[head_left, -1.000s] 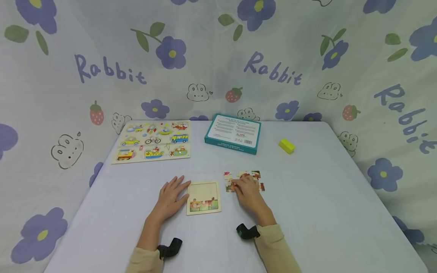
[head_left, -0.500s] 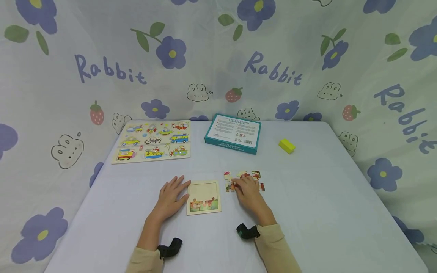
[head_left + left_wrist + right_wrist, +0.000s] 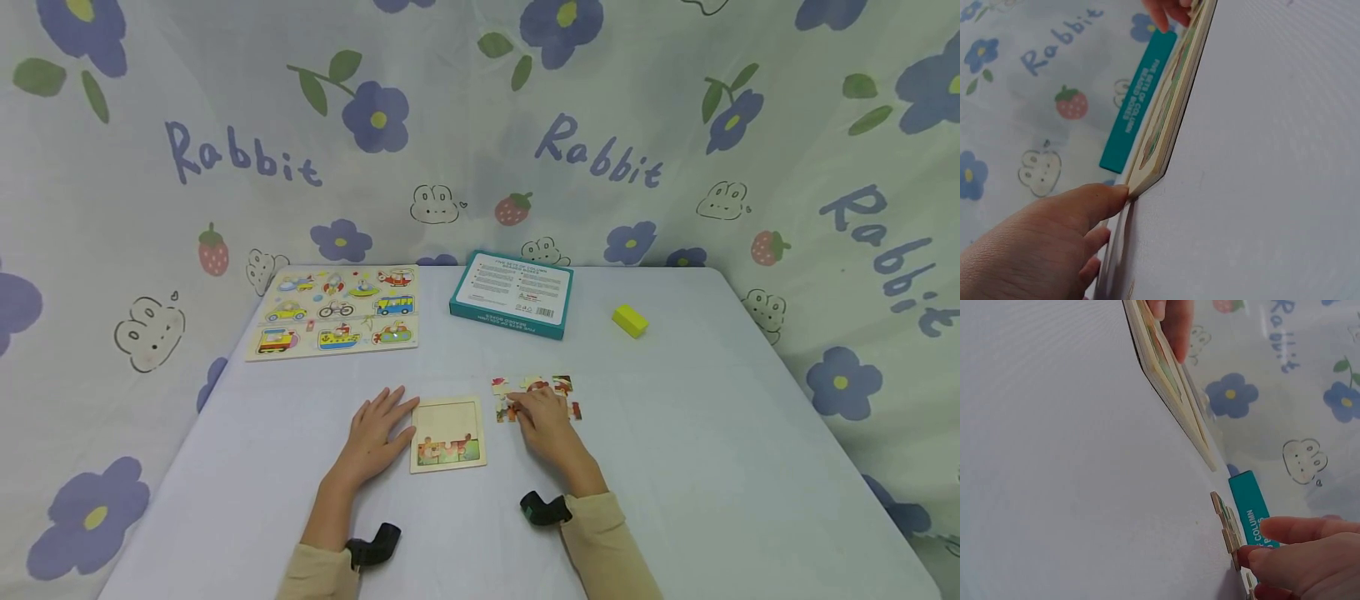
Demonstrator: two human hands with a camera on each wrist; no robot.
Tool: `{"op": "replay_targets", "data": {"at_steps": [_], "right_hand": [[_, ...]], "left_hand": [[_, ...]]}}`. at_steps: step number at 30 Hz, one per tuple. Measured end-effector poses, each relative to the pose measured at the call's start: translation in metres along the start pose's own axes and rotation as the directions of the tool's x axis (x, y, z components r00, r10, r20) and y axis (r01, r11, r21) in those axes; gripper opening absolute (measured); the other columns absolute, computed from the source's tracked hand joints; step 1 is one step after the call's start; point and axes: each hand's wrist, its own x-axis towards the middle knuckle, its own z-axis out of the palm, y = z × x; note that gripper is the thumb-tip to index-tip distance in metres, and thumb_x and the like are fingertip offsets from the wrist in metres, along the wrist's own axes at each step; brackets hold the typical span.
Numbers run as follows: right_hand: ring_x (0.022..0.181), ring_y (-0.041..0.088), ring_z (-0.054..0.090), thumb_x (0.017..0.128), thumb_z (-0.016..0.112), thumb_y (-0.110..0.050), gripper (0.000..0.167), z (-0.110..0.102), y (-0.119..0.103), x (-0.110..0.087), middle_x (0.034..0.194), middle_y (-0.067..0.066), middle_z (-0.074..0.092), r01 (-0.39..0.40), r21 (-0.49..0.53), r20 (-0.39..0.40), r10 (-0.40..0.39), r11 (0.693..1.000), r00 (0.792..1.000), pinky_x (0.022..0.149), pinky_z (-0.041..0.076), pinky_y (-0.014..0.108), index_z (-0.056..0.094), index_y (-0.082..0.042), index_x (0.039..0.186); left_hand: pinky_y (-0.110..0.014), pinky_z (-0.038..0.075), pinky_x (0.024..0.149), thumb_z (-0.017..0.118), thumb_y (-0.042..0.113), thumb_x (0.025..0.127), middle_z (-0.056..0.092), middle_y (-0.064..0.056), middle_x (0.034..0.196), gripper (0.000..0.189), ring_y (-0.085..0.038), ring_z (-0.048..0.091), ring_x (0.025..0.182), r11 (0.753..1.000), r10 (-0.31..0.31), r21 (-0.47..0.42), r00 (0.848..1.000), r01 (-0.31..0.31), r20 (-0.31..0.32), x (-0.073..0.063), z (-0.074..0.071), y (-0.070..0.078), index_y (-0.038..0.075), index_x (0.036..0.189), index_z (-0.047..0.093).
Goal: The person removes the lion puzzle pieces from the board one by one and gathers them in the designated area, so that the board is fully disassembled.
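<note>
In the head view a square wooden puzzle tray (image 3: 447, 417) lies flat, with a row of jigsaw pieces (image 3: 448, 452) along its near side. My left hand (image 3: 375, 437) rests beside the tray with fingers spread, its thumb and a fingertip touching the left edge. In the left wrist view that thumb meets the tray's corner. Loose jigsaw pieces (image 3: 501, 385) lie in a group right of the tray. My right hand (image 3: 546, 421) is over them and covers several. Its thumb and a bent finger pinch one puzzle piece (image 3: 1233, 544) at the edge, while another finger stays extended above.
A vehicle knob puzzle board (image 3: 337, 312) lies at the back left. A teal box (image 3: 512, 293) sits at the back centre, and a yellow block (image 3: 630, 321) to its right. A printed curtain (image 3: 480, 125) hangs behind the white table (image 3: 712, 433).
Both hands keep almost the same place. A piece near my right fingertips looks slightly shifted; the tray and the other things stay where they were.
</note>
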Motion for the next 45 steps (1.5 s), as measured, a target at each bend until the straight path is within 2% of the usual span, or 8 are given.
{"op": "replay_targets", "data": {"at_steps": [7,13,17,22,30,38,45], "right_hand": [[0.091,0.022,0.05,0.081,0.067,-0.005,0.029,0.0,0.0,0.001,0.094,0.002,0.064,0.02,-0.006,-0.029,-0.02,1.0,0.999,0.076,0.036,0.044,0.065,-0.011,0.109],[0.087,0.022,0.051,0.079,0.071,-0.009,0.023,0.004,-0.001,0.0,0.092,0.002,0.064,0.089,0.007,-0.096,-0.088,0.996,0.992,0.071,0.036,0.043,0.068,-0.01,0.102],[0.085,0.02,0.05,0.079,0.07,-0.008,0.019,0.007,-0.003,0.0,0.09,0.001,0.063,0.124,0.012,-0.098,-0.122,0.992,0.988,0.07,0.036,0.041,0.069,-0.01,0.098],[0.089,0.02,0.049,0.079,0.07,-0.013,0.018,0.012,-0.006,0.0,0.093,0.001,0.061,0.173,0.002,-0.068,-0.172,0.985,0.983,0.071,0.036,0.039,0.07,-0.013,0.097],[0.091,0.019,0.046,0.081,0.07,-0.018,0.018,0.016,-0.017,-0.001,0.097,0.002,0.058,0.276,0.07,-0.027,-0.275,0.959,0.961,0.077,0.039,0.037,0.069,-0.012,0.098],[0.1,0.02,0.045,0.081,0.069,-0.023,0.021,0.019,-0.025,-0.002,0.106,0.003,0.056,0.29,0.103,0.028,-0.294,0.952,0.955,0.084,0.039,0.039,0.068,-0.015,0.1],[0.106,0.022,0.041,0.083,0.066,-0.028,0.026,0.021,-0.03,-0.004,0.114,0.005,0.053,0.279,0.091,0.092,-0.288,0.956,0.953,0.089,0.035,0.043,0.066,-0.018,0.107]], "left_hand": [[-0.056,0.007,0.106,0.06,0.028,0.088,0.034,-0.013,0.144,0.047,-0.034,0.019,0.135,1.0,0.01,-0.005,1.0,-0.01,-0.014,0.0,0.001,0.0,0.015,0.132,0.051],[-0.058,0.01,0.104,0.06,0.027,0.087,0.037,-0.015,0.142,0.046,-0.037,0.022,0.133,0.999,0.034,-0.008,0.999,-0.034,-0.043,0.0,0.002,-0.002,0.014,0.13,0.053],[-0.058,0.01,0.104,0.06,0.028,0.087,0.037,-0.015,0.142,0.046,-0.037,0.022,0.133,0.999,0.031,-0.007,0.999,-0.032,-0.034,-0.001,0.002,-0.002,0.014,0.13,0.053],[-0.057,0.008,0.105,0.059,0.028,0.088,0.035,-0.014,0.143,0.046,-0.035,0.02,0.134,1.0,0.017,-0.008,1.0,-0.017,-0.006,-0.001,0.0,-0.001,0.014,0.132,0.051],[-0.056,0.007,0.106,0.059,0.029,0.088,0.034,-0.014,0.144,0.047,-0.035,0.019,0.135,1.0,0.01,-0.009,1.0,-0.01,0.003,-0.001,-0.001,0.0,0.014,0.132,0.051],[-0.057,0.008,0.105,0.061,0.028,0.086,0.035,-0.015,0.143,0.049,-0.036,0.021,0.134,1.0,0.025,-0.01,1.0,-0.025,-0.017,-0.001,-0.001,0.001,0.014,0.132,0.051],[-0.057,0.009,0.105,0.064,0.03,0.083,0.036,-0.015,0.142,0.052,-0.036,0.022,0.134,1.0,0.03,0.004,0.999,-0.03,-0.023,-0.001,0.001,0.0,0.014,0.131,0.052]]}}
